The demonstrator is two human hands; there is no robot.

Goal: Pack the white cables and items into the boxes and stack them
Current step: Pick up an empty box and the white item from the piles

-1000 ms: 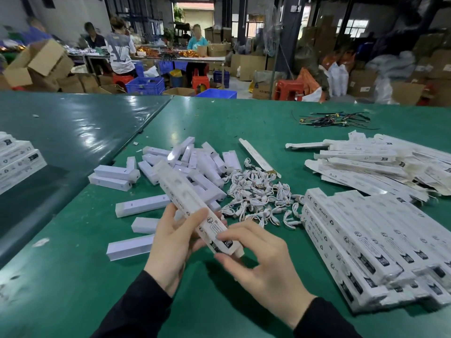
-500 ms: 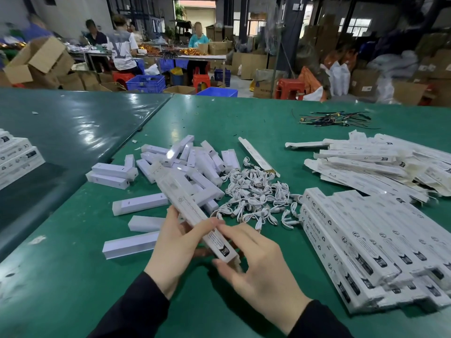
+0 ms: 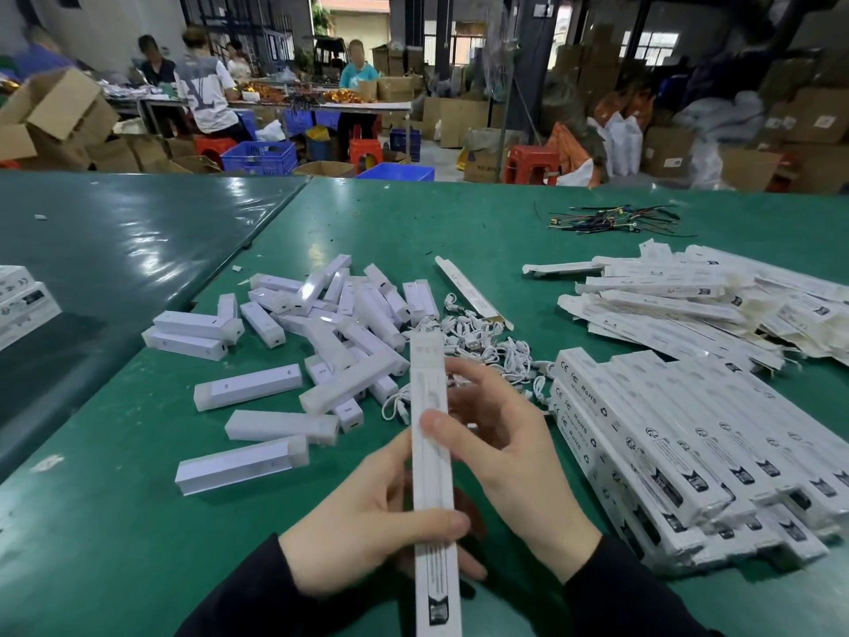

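Observation:
A long narrow white box [image 3: 432, 471] stands lengthwise in front of me, pointing away, held in both hands. My left hand [image 3: 367, 521] grips its lower half, thumb across the front. My right hand [image 3: 510, 452] holds the middle from the right, thumb on the box face and fingers curled behind. Past the box lies a heap of coiled white cables [image 3: 478, 342]. Loose white bar-shaped items [image 3: 321, 324] are scattered to the left. Packed boxes [image 3: 689, 448] lie stacked in rows on the right.
Flat unfolded box sleeves [image 3: 689, 301] are piled at the back right on the green table [image 3: 92, 521]. Dark wire offcuts [image 3: 611, 220] lie farther back. More white boxes [image 3: 18, 301] sit at the left edge. People work at a far table among cardboard cartons.
The box has swung from slanting up-left to pointing straight away from me and moved closer. My right hand slid from the box's near end up to its middle.

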